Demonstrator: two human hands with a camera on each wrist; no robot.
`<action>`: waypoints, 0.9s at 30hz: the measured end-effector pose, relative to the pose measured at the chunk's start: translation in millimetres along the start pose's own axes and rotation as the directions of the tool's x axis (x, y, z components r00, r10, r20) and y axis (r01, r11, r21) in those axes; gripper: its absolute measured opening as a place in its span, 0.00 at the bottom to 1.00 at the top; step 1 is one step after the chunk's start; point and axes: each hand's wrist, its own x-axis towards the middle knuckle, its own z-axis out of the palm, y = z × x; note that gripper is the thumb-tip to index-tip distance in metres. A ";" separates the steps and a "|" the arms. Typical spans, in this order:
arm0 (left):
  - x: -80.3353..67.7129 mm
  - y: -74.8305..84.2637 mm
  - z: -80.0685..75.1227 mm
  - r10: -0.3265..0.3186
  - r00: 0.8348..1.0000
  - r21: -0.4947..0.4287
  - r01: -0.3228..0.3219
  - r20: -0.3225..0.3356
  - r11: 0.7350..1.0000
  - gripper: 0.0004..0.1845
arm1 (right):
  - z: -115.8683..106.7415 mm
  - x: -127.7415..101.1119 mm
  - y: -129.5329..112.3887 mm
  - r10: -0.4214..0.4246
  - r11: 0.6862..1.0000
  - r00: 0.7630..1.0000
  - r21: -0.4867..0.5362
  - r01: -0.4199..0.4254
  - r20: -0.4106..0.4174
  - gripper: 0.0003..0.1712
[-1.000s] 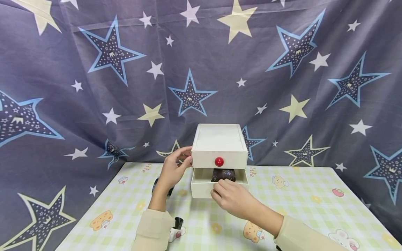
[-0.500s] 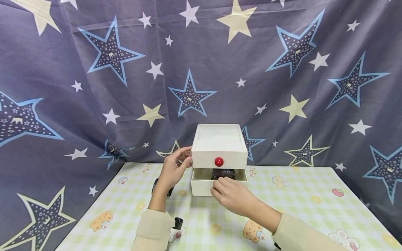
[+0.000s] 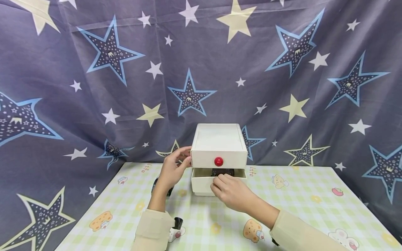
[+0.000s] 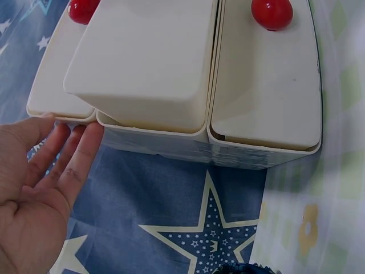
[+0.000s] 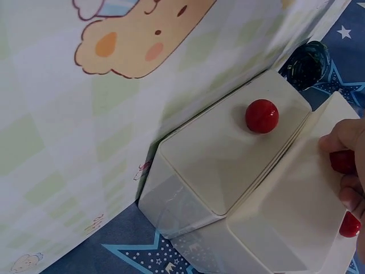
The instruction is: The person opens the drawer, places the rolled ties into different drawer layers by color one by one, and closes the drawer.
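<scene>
1. Head view: my left hand [image 3: 173,168] rests with its fingers against the left side of the white drawer box [image 3: 218,139], bracing it so it does not slide on the table [image 3: 314,195]. My right hand [image 3: 230,192] is just in front of the lower drawer [image 3: 204,183], fingers curled round its knob, which they hide. The drawer stands only a little way out, and a dark patterned thing [image 3: 223,171] shows inside, just beyond my fingertips. The upper drawer's red knob [image 3: 218,161] sits directly above my right hand, untouched.

2. Left wrist view: my left hand [image 4: 40,188] has its fingers straight and slightly apart, tips touching the box's side wall [image 4: 148,74]. It presses flat and grips nothing (a flat hand is enough to steady the box).

3. Right wrist view: my right fingers [image 5: 348,171] are pinched on the lower drawer's red knob [image 5: 342,161], which peeps out between them. The upper knob [image 5: 262,116] is near but free.
</scene>
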 end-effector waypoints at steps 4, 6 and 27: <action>1.0 -7.8 -0.7 0.006 1.000 -0.001 -0.006 0.000 1.000 0.21 | 3.4 -0.1 1.3 0.009 1.000 1.000 0.015 -0.009 -0.008 0.10; 0.9 -9.0 -1.4 0.010 1.000 -0.001 -0.010 0.002 1.000 0.21 | 4.5 0.1 2.0 0.014 1.000 1.000 0.019 -0.013 -0.010 0.09; -0.4 -7.4 -2.4 0.006 1.000 0.018 -0.006 0.017 1.000 0.21 | 11.7 -1.5 7.1 0.057 0.998 0.997 -0.004 -0.057 0.059 0.11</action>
